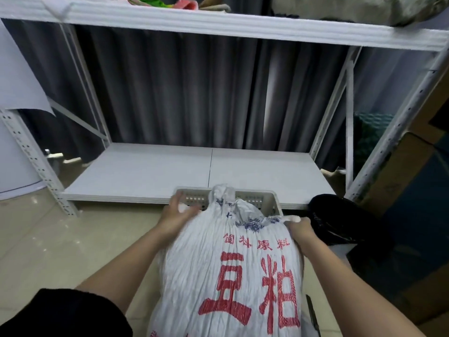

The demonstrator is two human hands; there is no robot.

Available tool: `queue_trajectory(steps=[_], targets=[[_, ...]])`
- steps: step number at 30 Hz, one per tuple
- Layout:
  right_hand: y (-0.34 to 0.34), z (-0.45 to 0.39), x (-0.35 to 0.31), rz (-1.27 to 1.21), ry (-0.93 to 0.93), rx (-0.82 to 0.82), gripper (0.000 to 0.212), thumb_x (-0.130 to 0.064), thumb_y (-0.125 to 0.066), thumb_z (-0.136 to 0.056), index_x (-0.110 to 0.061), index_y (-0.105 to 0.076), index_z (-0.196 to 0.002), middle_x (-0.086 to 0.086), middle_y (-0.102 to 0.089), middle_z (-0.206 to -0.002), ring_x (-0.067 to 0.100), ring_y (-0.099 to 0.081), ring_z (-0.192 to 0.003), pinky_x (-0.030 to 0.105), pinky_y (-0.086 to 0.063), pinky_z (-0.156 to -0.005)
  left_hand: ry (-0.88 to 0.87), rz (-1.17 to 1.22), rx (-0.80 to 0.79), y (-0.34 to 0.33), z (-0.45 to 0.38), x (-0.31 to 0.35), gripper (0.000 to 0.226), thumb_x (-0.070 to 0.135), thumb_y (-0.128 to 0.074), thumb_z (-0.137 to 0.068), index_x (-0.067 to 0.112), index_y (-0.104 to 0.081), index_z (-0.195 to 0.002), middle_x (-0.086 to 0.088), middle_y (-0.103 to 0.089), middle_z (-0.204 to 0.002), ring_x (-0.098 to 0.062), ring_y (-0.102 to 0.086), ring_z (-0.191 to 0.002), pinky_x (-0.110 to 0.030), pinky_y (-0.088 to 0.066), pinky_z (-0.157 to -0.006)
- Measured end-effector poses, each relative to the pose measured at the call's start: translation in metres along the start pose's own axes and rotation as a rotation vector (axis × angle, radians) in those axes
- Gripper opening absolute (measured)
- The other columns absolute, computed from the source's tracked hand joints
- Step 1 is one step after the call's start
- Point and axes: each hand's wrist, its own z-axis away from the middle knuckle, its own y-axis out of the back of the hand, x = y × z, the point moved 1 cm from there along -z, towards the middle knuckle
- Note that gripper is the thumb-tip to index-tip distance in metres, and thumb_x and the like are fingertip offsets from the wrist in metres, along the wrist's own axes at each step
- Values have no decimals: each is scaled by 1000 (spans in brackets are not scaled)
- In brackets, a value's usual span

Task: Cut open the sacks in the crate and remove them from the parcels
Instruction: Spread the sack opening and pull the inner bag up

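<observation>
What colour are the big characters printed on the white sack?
Red, on the white woven sack; smaller blue print sits near its bunched top. Only the head view shows it.
</observation>
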Motion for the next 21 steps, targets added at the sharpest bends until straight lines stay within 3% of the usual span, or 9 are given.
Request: queue_trajectory(steps=[3, 6, 8, 11, 13, 15, 17, 19, 21], targets=[[0, -5, 12, 365, 60, 58, 47, -14, -55, -91, -2, -38, -133, 21, -53, -131, 36, -52, -118, 33, -41, -91, -25, -619, -132, -1, -4, -16, 64, 54, -52, -84, 32, -39, -143, -12, -34, -147, -25, -32, -137, -30, -31, -108], [11, -16, 33, 568, 83, 100, 48, -14, -48, -93, -9, -32, -138, 24, -50, -133, 39, -51, -120, 39, -40, -97, 83, -866, -139, -1, -7, -36, 51, 26, -43, -95, 32, -34, -145, -16, -36, -138, -32, -44, -127, -33, -38, -101], [9, -16, 37, 603, 131, 107, 44, -15, -47, -93, -13, -38, -136, 23, -46, -133, 41, -51, -118, 40, -40, -98, 137, -981, -71, -5, -12, -46, 50, 22, -41, -95, 31, -36, -144, -13, -36, -134, -31, -51, -121, -36, -42, -99], [-6, -18, 31, 765, 183, -57, 36, -29, -48, -93, -18, -53, -127, 17, -45, -134, 34, -48, -122, 35, -40, -103, 194, -1016, -124, -21, -24, -52, 46, 24, -44, -93, 23, -45, -139, -9, -42, -140, -26, -49, -125, -36, -43, -102], [-17, -11, 20, 857, 186, -177, 50, -49, -44, -94, -22, -51, -134, 12, -38, -143, 30, -40, -131, 34, -34, -108, 198, -1031, -166, -25, -30, -51, 46, 28, -46, -90, 22, -50, -135, -8, -45, -141, -24, -49, -126, -35, -44, -101], [-22, 4, 6, 824, 325, -84, 54, -57, -40, -93, -24, -50, -134, 7, -32, -148, 27, -34, -135, 38, -30, -109, 219, -1041, -179, -24, -33, -50, 48, 32, -47, -89, 19, -49, -135, -11, -42, -143, -26, -48, -127, -37, -44, -101], [-24, 32, -4, 760, 590, -43, 46, -56, -41, -93, -26, -55, -125, 0, -38, -145, 21, -36, -134, 38, -29, -108, 240, -1006, -198, -21, -32, -50, 54, 40, -48, -90, 20, -42, -140, -14, -37, -145, -29, -45, -129, -38, -41, -103], [-25, 64, -2, 777, 733, -243, 45, -61, -39, -90, -32, -55, -120, -8, -45, -140, 14, -34, -135, 38, -24, -110, 223, -937, -183, -19, -26, -46, 57, 44, -49, -89, 23, -39, -142, -13, -35, -146, -29, -43, -131, -37, -39, -104], [-24, 92, 16, 911, 794, -416, 60, -74, -33, -82, -36, -51, -125, -13, -43, -143, 10, -24, -140, 40, -17, -113, 121, -928, -83, -17, -15, -38, 53, 42, -49, -89, 26, -43, -139, -10, -36, -146, -29, -40, -131, -39, -35, -104]])
